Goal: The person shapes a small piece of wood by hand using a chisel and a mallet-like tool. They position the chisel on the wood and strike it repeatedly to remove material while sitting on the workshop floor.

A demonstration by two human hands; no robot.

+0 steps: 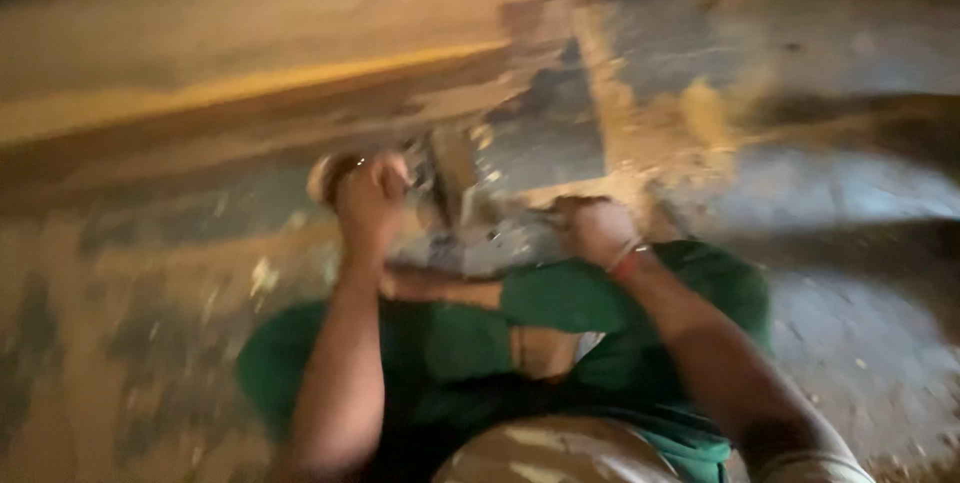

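Blur is smearing nearly everything, so only the larger shapes are reading clearly. Both hands are working low over a dusty floor [850,343], with the person's knees in green trousers [620,303] folded just beneath them. The left hand [368,193] is clenching around a small rounded object [330,171], pale at its rim and dark inside, possibly the head or handle end of a tool, though the smear is making that impossible to settle. The right hand [596,228] is also closing into a fist, a thin band showing at its wrist, and it seems to be gripping something slim that is running toward the left hand; what that thing is cannot be told. Between the two hands, and just beyond them, a grey slab piece [540,143] is lying flat on the floor, its long axis running away from the person and slightly to the right. Pale debris and chips [660,133] are scattering along the slab's far right side. Both hands are sitting at the slab's near end, the left one just beside its near left corner, the right one touching or almost touching its near edge, so neither is clearly nearer. Beyond the left hand, a long pale ledge [250,93] is stretching across the scene.
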